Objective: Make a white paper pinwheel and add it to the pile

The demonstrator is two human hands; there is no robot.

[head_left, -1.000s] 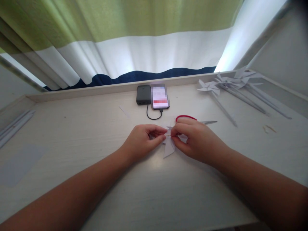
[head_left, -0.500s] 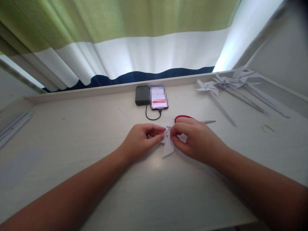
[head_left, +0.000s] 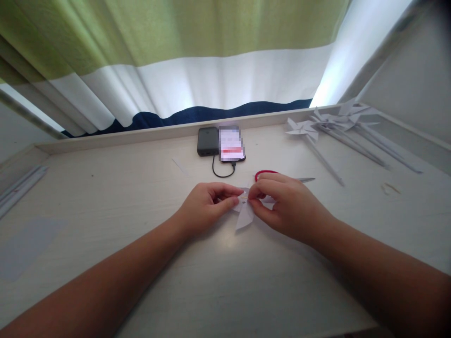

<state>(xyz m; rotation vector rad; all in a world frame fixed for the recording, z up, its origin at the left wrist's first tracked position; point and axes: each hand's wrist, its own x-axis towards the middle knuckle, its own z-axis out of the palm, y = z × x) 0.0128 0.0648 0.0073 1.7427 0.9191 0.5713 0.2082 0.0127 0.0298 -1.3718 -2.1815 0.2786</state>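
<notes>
A small white paper pinwheel lies on the pale wooden desk at the middle. My left hand pinches its left side with thumb and fingers. My right hand pinches its centre from the right, fingertips almost meeting those of the left. Most of the pinwheel is hidden under the fingers; one blade points toward me. Red-handled scissors lie just behind my right hand, their blades pointing right.
A dark power bank and a phone joined by a cable sit at the back middle. Several finished paper pinwheels on sticks lie at the back right. Paper strips and a paper sheet lie at the left. A striped curtain hangs behind.
Both hands stay pinched on the pinwheel with only slight finger movement. The view has shifted a little, so everything sits slightly left and lower.
</notes>
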